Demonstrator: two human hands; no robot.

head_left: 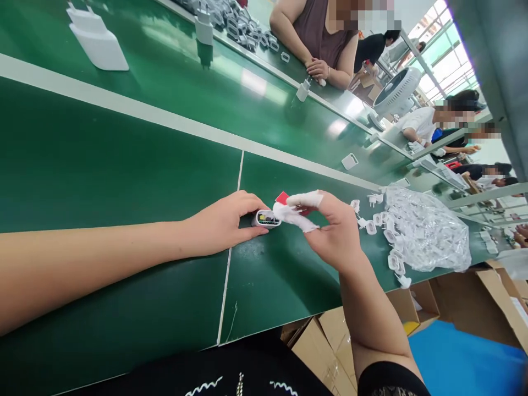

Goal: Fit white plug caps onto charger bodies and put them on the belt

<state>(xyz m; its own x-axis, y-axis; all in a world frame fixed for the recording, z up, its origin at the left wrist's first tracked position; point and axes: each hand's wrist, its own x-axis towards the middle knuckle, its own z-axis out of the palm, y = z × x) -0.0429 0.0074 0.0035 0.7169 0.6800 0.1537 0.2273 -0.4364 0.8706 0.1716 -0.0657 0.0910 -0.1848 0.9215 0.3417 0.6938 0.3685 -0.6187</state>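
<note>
My left hand (243,217) grips a white charger housing (259,220) between thumb and fingers. Its open end faces right and shows a circuit board with a yellow part inside. My right hand (330,220), with white covers on thumb and index finger, is closed beside that open end. A small flat red piece (282,197) shows between and behind its fingertips; its kind I cannot make out. The fingertips partly hide the red piece and touch or nearly touch the housing's rim.
White plug caps (394,242) spill from a clear plastic bag (433,231) on the green bench (124,176). Assembled chargers (99,41) stand along the belt beyond a pale strip (165,118). A co-worker (322,38) sits opposite. Cardboard boxes (330,341) are below the bench edge.
</note>
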